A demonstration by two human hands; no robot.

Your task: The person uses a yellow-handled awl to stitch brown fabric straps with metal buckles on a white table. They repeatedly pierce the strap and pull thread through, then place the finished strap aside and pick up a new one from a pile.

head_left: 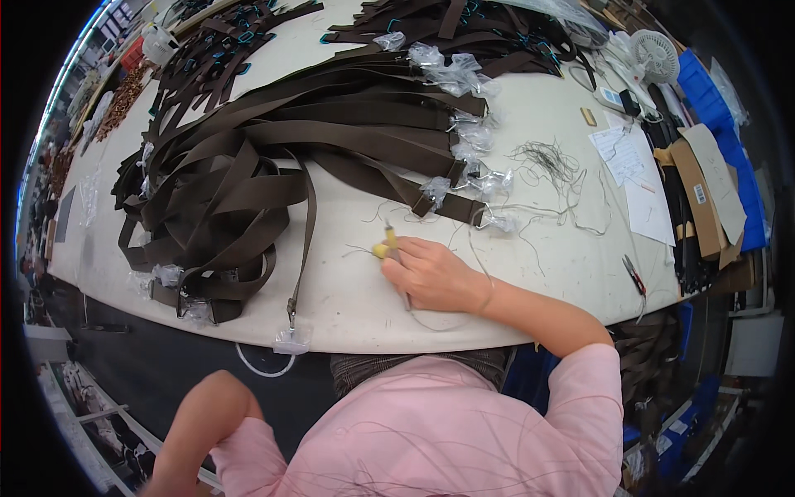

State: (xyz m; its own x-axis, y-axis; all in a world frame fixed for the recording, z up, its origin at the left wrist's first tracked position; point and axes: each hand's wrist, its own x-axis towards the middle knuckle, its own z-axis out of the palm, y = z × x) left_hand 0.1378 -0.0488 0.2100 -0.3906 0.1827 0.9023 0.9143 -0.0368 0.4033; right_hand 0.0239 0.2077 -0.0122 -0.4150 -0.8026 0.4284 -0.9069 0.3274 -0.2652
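Observation:
My right hand (432,273) rests low over the white table, fingers closed around a slim pen-shaped tool (390,235) that looks like a soldering iron. It has a pale metal tip pointing away from me and a yellow collar; a thin cord trails from its rear end. Just beyond and left of the hand lies a big pile of dark brown webbing straps (331,137). Their metal-clipped ends wear clear plastic wraps (436,190), close above the hand. One strap end with a plastic-wrapped clip (291,338) hangs at the front edge. My left arm is bent at lower left, its hand out of view.
Loose threads (546,161) lie on the table (348,290) right of the straps. Red-handled snips (635,277), paper sheets (638,186), a small white fan (654,55) and an open cardboard box (704,195) stand along the right side. More straps with blue-edged buckles (240,37) lie at the far side.

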